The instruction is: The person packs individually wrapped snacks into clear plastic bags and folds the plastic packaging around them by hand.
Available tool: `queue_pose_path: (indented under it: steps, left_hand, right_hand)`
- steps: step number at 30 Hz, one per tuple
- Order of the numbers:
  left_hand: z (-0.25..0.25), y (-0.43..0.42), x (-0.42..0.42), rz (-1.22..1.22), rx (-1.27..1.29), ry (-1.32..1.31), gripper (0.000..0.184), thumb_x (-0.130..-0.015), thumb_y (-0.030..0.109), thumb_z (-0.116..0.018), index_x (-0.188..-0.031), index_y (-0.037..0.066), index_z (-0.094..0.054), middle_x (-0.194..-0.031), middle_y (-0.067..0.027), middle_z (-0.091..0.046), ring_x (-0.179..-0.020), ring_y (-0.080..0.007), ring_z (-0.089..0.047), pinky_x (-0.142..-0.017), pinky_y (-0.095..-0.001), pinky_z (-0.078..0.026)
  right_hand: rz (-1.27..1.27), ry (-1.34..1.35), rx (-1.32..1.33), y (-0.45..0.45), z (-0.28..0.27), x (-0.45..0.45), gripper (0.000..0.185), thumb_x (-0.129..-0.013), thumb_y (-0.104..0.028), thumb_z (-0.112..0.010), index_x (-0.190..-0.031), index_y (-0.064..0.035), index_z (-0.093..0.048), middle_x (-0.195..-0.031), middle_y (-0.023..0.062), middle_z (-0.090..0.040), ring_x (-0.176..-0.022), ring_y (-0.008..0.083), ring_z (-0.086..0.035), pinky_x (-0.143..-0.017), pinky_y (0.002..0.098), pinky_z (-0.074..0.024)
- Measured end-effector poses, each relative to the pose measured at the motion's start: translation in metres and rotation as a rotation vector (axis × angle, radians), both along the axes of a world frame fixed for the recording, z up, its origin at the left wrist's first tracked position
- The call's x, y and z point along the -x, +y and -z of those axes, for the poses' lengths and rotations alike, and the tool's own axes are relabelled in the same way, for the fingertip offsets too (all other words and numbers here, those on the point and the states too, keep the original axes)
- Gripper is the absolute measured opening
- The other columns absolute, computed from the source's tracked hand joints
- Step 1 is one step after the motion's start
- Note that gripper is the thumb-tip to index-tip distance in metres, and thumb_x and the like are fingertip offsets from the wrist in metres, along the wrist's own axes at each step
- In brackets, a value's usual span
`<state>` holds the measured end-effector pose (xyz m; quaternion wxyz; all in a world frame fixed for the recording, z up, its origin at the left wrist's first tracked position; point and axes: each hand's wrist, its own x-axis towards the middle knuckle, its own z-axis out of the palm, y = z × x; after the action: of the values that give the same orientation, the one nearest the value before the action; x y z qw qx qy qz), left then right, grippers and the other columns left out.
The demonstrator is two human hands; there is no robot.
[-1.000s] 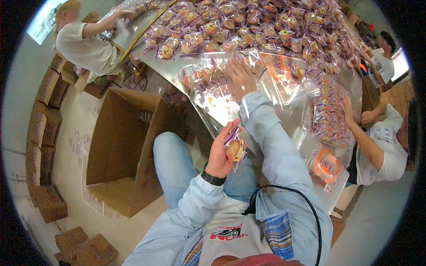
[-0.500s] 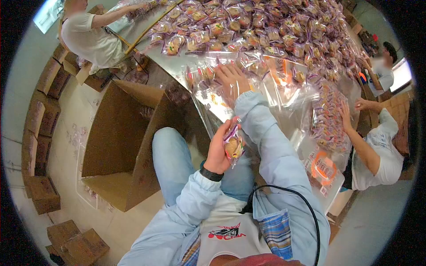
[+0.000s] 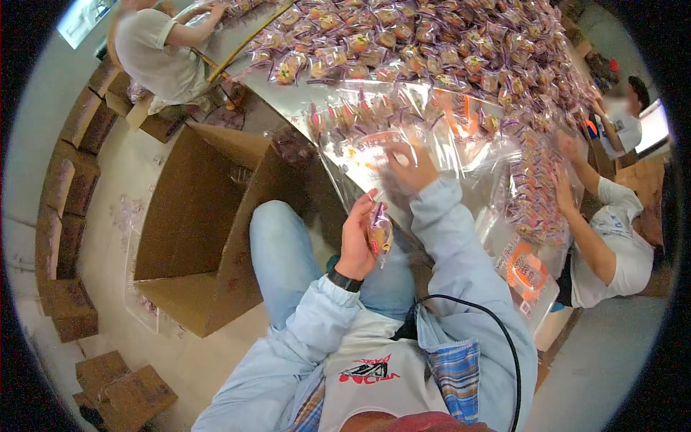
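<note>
We looked down at our own two hands over a shiny grey metal bench point(image 3: 282, 99). Our left hand point(image 3: 355, 243), in front of the bench's near edge, was closed around a small purple-and-clear plastic packet point(image 3: 380, 230) with something tan inside; it was held above our lap, apart from the others. Our right hand point(image 3: 413, 170) hung blurred over a clear plastic bag with orange print point(image 3: 366, 146), its fingers curled and partly closed; we could not tell whether it gripped anything. As for progress, a short row of similar purple-edged packets point(image 3: 360, 118) lay side by side toward the far part of the bag, under or inside the film, we could not tell which. The packet in our left hand had not joined that row. Beyond it, a large loose heap of packets point(image 3: 439, 39) lay unsorted, so by our judgement much remained. To our right, a co-worker's hand point(image 3: 562, 189) rested at a fuller block of packets in close rows point(image 3: 531, 191), further along than ours, near a flat stack of orange-printed clear bags point(image 3: 525, 272). A tall brown cardboard box point(image 3: 234, 245) stood open at our left knee.
</note>
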<state>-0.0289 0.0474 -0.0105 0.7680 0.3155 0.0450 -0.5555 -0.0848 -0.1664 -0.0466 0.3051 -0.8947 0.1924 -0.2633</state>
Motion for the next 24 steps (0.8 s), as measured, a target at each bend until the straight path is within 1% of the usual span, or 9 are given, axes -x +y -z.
queue_pose_path:
  steps: [2, 4, 7, 11, 13, 18, 19, 22, 24]
  left_hand:
    - [0.001, -0.003, 0.006, -0.029, -0.056, -0.031, 0.044, -0.101, 0.023, -0.049, -0.141, 0.005, -0.046, -0.098, -0.0071, -0.063, -0.071, -0.0186, -0.062, -0.059, -0.0321, -0.052]
    - [0.003, -0.012, 0.015, -0.117, -0.098, -0.104, 0.044, -0.101, 0.022, -0.051, -0.141, 0.005, -0.047, -0.105, -0.0073, -0.063, -0.083, -0.0188, -0.063, -0.070, -0.0328, -0.053]
    - [0.016, -0.031, 0.024, -0.280, -0.117, -0.230, 0.043, -0.101, 0.019, -0.052, -0.141, 0.005, -0.046, -0.112, -0.0075, -0.063, -0.099, -0.0194, -0.065, -0.082, -0.0349, -0.055]
    - [-0.004, -0.041, 0.034, -0.388, -0.205, -0.100, 0.043, -0.104, 0.019, -0.048, -0.144, 0.005, -0.042, -0.122, -0.0078, -0.059, -0.113, -0.0211, -0.059, -0.094, -0.0376, -0.050]
    - [0.012, -0.043, 0.034, -0.377, -0.096, -0.139, 0.045, -0.104, 0.020, -0.049, -0.146, 0.006, -0.041, -0.125, -0.0086, -0.057, -0.118, -0.0212, -0.056, -0.099, -0.0377, -0.047]
    - [0.009, -0.045, 0.033, -0.309, -0.192, -0.689, 0.052, -0.107, 0.036, -0.043, -0.149, 0.006, -0.043, -0.141, -0.0090, -0.052, -0.128, -0.0228, -0.049, -0.109, -0.0398, -0.038]
    - [0.010, -0.045, 0.029, -0.295, -0.224, -0.747, 0.054, -0.108, 0.038, -0.039, -0.149, 0.004, -0.046, -0.150, -0.0090, -0.048, -0.135, -0.0246, -0.045, -0.112, -0.0406, -0.036]
    - [0.003, -0.046, 0.027, -0.284, -0.125, -0.777, 0.055, -0.108, 0.039, -0.039, -0.150, 0.003, -0.046, -0.154, -0.0106, -0.046, -0.143, -0.0246, -0.040, -0.115, -0.0418, -0.034]
    - [-0.004, -0.047, 0.036, -0.252, -0.052, -0.774, 0.055, -0.109, 0.037, -0.038, -0.151, 0.002, -0.045, -0.155, -0.0115, -0.047, -0.143, -0.0261, -0.041, -0.116, -0.0385, -0.033]
  right_hand:
    - [-0.082, 0.038, -0.320, 0.014, -0.001, 0.030, 0.050, -0.092, -0.014, -0.068, -0.141, -0.0082, -0.057, -0.131, 0.0134, -0.067, -0.120, 0.0246, -0.063, -0.101, 0.0359, -0.0508]
    - [-0.158, 0.038, -0.605, 0.035, -0.017, 0.053, 0.060, -0.093, -0.013, -0.067, -0.150, -0.0090, -0.048, -0.134, 0.0158, -0.065, -0.124, 0.0231, -0.061, -0.103, 0.0365, -0.0493]
    - [-0.238, -0.271, -1.165, 0.063, -0.021, 0.067, 0.068, -0.089, -0.021, -0.077, -0.149, -0.0072, -0.047, -0.136, 0.0113, -0.062, -0.118, 0.0183, -0.061, -0.097, 0.0325, -0.0511]
    - [-0.292, -0.173, -0.704, 0.087, -0.027, 0.072, 0.079, -0.083, -0.021, -0.083, -0.150, -0.0058, -0.044, -0.134, 0.0100, -0.061, -0.124, 0.0209, -0.059, -0.106, 0.0324, -0.0460]
    - [-0.187, -0.105, -0.757, 0.081, -0.012, 0.076, 0.073, -0.084, -0.019, -0.083, -0.147, -0.0054, -0.049, -0.129, 0.0093, -0.063, -0.117, 0.0169, -0.060, -0.101, 0.0301, -0.0465]
    - [-0.055, -0.164, -0.523, 0.059, 0.006, 0.070, 0.055, -0.085, -0.016, -0.080, -0.134, -0.0022, -0.059, -0.101, 0.0019, -0.070, -0.082, 0.0073, -0.055, -0.072, 0.0277, -0.0469]
    - [-0.011, -0.051, -0.443, 0.050, 0.002, 0.070, 0.055, -0.085, -0.015, -0.077, -0.134, -0.0016, -0.057, -0.098, 0.0066, -0.072, -0.082, 0.0202, -0.066, -0.072, 0.0352, -0.0524]
    - [0.279, 0.099, -0.106, 0.037, -0.008, 0.053, 0.055, -0.085, -0.013, -0.074, -0.135, 0.0003, -0.055, -0.104, 0.0166, -0.071, -0.091, 0.0354, -0.068, -0.077, 0.0432, -0.0543]
    - [0.278, -0.082, 0.129, 0.017, 0.010, 0.036, 0.053, -0.084, -0.007, -0.070, -0.134, 0.0020, -0.055, -0.113, 0.0237, -0.067, -0.100, 0.0427, -0.064, -0.086, 0.0462, -0.0527]
